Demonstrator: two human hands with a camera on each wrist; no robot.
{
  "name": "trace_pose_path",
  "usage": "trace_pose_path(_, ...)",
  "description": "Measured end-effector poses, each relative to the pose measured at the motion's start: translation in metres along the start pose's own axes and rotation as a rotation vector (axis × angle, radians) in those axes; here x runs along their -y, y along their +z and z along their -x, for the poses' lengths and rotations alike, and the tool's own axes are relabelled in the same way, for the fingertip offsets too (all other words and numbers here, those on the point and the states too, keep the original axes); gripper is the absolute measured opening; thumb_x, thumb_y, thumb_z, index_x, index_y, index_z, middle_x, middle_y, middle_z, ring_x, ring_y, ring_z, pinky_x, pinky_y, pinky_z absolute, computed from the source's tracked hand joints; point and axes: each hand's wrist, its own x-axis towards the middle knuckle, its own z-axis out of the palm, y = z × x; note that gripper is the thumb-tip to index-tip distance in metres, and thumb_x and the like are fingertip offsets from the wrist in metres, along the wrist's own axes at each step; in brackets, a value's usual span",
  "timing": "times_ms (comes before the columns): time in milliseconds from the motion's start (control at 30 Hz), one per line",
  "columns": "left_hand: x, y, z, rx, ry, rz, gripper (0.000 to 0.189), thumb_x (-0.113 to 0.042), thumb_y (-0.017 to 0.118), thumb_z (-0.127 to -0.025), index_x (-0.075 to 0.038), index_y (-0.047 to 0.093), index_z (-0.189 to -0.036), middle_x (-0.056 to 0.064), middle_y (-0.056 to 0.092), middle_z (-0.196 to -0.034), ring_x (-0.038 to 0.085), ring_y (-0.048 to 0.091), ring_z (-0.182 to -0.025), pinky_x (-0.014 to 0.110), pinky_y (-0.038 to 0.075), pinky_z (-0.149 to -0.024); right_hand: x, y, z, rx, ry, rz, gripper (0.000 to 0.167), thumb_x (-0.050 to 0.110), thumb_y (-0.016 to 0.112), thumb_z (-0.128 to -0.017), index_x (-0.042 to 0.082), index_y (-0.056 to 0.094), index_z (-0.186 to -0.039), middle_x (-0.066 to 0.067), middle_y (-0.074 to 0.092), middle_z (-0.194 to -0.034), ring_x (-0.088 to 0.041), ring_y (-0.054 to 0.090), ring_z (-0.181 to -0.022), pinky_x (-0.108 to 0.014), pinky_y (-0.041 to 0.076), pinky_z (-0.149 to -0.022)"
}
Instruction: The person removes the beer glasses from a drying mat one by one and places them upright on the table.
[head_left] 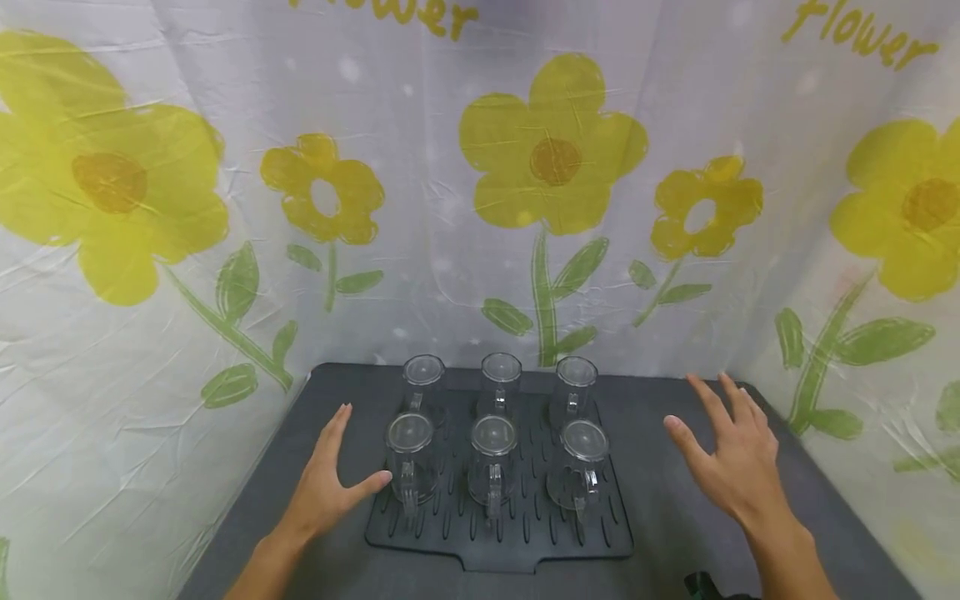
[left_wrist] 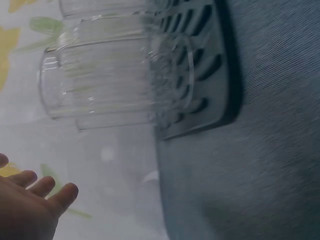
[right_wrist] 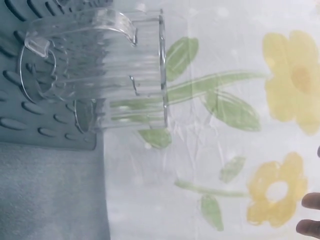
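Clear glass mugs with handles stand in two rows of three on a dark ridged drying mat (head_left: 525, 533). To the left of the mat is my left hand (head_left: 322, 492), fingers extended and thumb spread, its tip close beside the front-left mug (head_left: 411, 458). The left wrist view shows those fingers (left_wrist: 62, 197) apart from the nearest mug. Over on the right, my right hand (head_left: 738, 467) is raised with fingers spread, holding nothing. The front-right mug (head_left: 581, 467) is the nearest one to it. In the right wrist view, only a few of its fingertips (right_wrist: 311, 201) show at the edge.
The dark tabletop (head_left: 660, 517) extends around the mat. A white curtain (head_left: 435, 292) printed with yellow flowers encloses the back and both sides. At the bottom edge, near the right forearm, lies a small dark object (head_left: 701, 585).
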Motion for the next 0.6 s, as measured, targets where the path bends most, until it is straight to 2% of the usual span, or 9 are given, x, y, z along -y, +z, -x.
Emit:
trace_pose_path(333, 0.013, 0.022, 0.013, 0.072, -0.092, 0.074, 0.109, -0.032, 0.081, -0.079, -0.015, 0.007, -0.157, 0.024, 0.012, -0.155, 0.051, 0.017, -0.136, 0.075, 0.026, -0.096, 0.0, 0.006, 0.006, 0.003, 0.011, -0.035, 0.06, 0.035, 0.057, -0.097, 0.015, 0.037, -0.15, -0.027, 0.021, -0.152, -0.059, 0.016, -0.132, -0.085, 0.013, -0.086)
trace_pose_path(500, 0.022, 0.032, 0.024, 0.104, -0.134, 0.088, 0.11, -0.034, 0.082, -0.077, -0.007, 0.009, -0.155, 0.029, 0.014, -0.153, 0.053, 0.025, -0.133, 0.068, 0.033, -0.098, 0.002, 0.015, 0.012, 0.02, 0.021, -0.061, 0.059, 0.035, 0.059, -0.097, 0.014, 0.04, -0.148, -0.027, 0.025, -0.15, -0.06, 0.02, -0.129, -0.084, 0.016, -0.084)
trace_pose_path(600, 0.025, 0.038, 0.03, 0.134, -0.176, 0.089, 0.11, -0.038, 0.082, -0.077, -0.006, 0.011, -0.154, 0.03, 0.015, -0.153, 0.055, 0.032, -0.128, 0.064, 0.038, -0.097, 0.002, 0.019, 0.016, 0.017, 0.028, -0.071, 0.057, 0.035, 0.06, -0.096, 0.014, 0.042, -0.146, -0.027, 0.028, -0.149, -0.06, 0.023, -0.128, -0.083, 0.018, -0.083)
